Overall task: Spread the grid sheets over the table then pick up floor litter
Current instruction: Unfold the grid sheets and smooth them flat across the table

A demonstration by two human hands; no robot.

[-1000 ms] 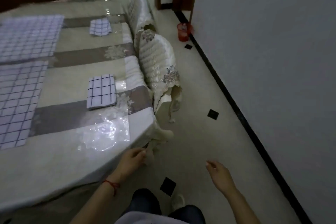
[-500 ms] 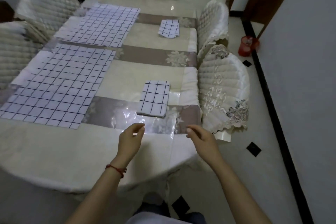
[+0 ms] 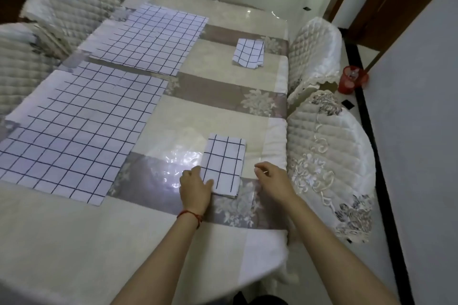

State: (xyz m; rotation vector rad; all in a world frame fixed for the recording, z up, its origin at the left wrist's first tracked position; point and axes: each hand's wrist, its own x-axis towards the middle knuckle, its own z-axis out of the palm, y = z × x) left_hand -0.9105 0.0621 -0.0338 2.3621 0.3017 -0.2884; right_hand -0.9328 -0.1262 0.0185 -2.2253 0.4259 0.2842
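A folded grid sheet (image 3: 224, 161) lies on the table (image 3: 74, 242) near its right edge. My left hand (image 3: 194, 189) rests at the sheet's lower left corner, with the thumb touching the edge. My right hand (image 3: 273, 178) hovers just right of the sheet, fingers curled, nothing in it. Two grid sheets lie spread flat on the left: a near one (image 3: 81, 131) and a far one (image 3: 153, 37). A second folded grid sheet (image 3: 248, 53) sits farther back on the right.
Quilted cream chairs stand along the right side (image 3: 329, 163), (image 3: 314, 49) and at the left (image 3: 71, 5). A red bin (image 3: 353, 79) stands on the floor by the wall. A dark floor tile (image 3: 348, 104) shows beside it.
The view swung from the floor and table corner up onto the table. Both hands rose from the table's edge and reached forward to the near folded sheet.
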